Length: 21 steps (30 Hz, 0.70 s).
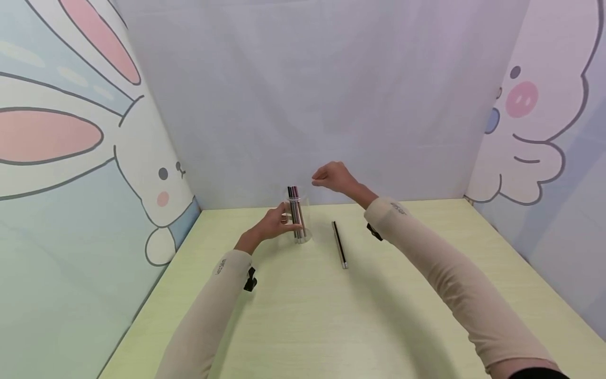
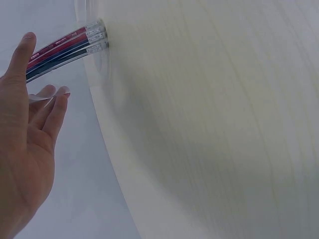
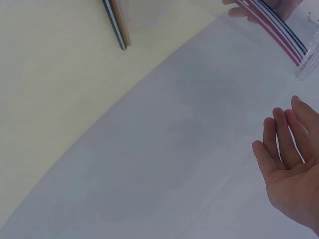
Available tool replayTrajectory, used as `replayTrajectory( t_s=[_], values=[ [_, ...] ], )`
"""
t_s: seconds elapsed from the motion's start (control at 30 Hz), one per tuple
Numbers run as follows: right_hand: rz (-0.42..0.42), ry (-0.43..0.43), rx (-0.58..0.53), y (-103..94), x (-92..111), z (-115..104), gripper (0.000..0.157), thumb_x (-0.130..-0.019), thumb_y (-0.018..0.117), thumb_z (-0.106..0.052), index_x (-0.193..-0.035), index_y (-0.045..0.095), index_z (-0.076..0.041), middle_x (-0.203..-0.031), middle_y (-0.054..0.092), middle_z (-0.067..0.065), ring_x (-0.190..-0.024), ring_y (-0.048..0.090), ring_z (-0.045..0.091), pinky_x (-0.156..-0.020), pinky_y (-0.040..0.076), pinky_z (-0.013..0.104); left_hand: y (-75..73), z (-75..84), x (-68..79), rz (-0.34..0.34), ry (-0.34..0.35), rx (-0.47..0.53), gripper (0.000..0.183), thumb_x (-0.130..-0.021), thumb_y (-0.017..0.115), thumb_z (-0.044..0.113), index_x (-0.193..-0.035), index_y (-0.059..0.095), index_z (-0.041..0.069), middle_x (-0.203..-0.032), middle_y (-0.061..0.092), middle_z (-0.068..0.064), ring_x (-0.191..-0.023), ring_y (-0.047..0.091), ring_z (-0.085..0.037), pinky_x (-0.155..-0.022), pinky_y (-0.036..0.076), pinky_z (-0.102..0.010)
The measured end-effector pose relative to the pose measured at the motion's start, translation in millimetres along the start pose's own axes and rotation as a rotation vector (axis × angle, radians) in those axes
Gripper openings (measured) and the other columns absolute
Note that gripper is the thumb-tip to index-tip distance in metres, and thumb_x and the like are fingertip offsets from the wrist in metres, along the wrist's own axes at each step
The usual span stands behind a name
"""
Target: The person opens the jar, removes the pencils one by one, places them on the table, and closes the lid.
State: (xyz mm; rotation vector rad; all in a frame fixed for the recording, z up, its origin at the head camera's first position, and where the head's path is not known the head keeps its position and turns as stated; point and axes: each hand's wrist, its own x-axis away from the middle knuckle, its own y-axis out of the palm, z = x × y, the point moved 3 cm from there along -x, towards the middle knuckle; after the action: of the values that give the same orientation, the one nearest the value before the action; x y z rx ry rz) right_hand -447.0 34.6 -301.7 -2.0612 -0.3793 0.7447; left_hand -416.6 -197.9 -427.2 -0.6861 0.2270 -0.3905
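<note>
My left hand (image 1: 272,223) grips a clear cylindrical container (image 1: 307,216) standing near the back of the table. Several pencils (image 1: 295,206), dark and red ones, lean inside it, their tops poking above the rim. In the left wrist view, thumb and fingers lie on either side of the container, and the pencils' silvery lower ends (image 2: 97,36) show. Up and to the right of the rim, my right hand (image 1: 333,178) hovers in the air with nothing in it, fingers slightly bent. Loose pencils (image 1: 340,246), one dark and one orange-brown in the right wrist view, lie to the container's right.
Pale wood-grain table (image 1: 303,321) spreads below both arms. Behind it hangs a plain light-grey backdrop (image 1: 303,95). Panels printed with a cartoon rabbit (image 1: 142,173) and another cartoon animal (image 1: 558,95) stand at the left and right sides.
</note>
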Motion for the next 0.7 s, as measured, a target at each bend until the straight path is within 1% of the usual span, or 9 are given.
replayTrajectory(
  t_s=[0.27, 0.53, 0.7],
  values=[
    [0.013, 0.002, -0.05, 8.0, -6.2, -18.5, 0.022, -0.1, 0.073, -0.015, -0.116, 0.078, -0.001, -0.112, 0.077, 0.014, -0.098, 0.074, 0.027, -0.087, 0.062, 0.043, -0.5, 1.4, 3.2, 0.004, 0.003, -0.005, 0.065, -0.093, 0.081, 0.034, -0.137, 0.042, 0.005, -0.141, 0.052, -0.021, -0.135, 0.056, -0.04, -0.11, 0.051, -0.048],
    [0.022, 0.01, -0.072, 17.3, -9.2, -29.5, 0.023, -0.1, 0.073, -0.018, -0.116, 0.078, -0.003, -0.113, 0.077, 0.013, -0.1, 0.074, 0.025, -0.086, 0.063, 0.04, -0.8, 2.4, 4.6, -0.003, -0.002, 0.011, 0.065, -0.094, 0.08, 0.033, -0.138, 0.04, 0.006, -0.143, 0.052, -0.02, -0.136, 0.055, -0.041, -0.11, 0.051, -0.049],
    [0.034, 0.001, -0.085, 21.3, -9.9, -34.2, 0.02, -0.099, 0.073, -0.014, -0.115, 0.078, -0.003, -0.111, 0.077, 0.013, -0.1, 0.074, 0.025, -0.086, 0.063, 0.04, -0.8, 2.8, 4.4, -0.005, -0.005, 0.014, 0.064, -0.094, 0.081, 0.032, -0.137, 0.041, 0.006, -0.141, 0.053, -0.019, -0.136, 0.055, -0.04, -0.109, 0.051, -0.048]
  ],
)
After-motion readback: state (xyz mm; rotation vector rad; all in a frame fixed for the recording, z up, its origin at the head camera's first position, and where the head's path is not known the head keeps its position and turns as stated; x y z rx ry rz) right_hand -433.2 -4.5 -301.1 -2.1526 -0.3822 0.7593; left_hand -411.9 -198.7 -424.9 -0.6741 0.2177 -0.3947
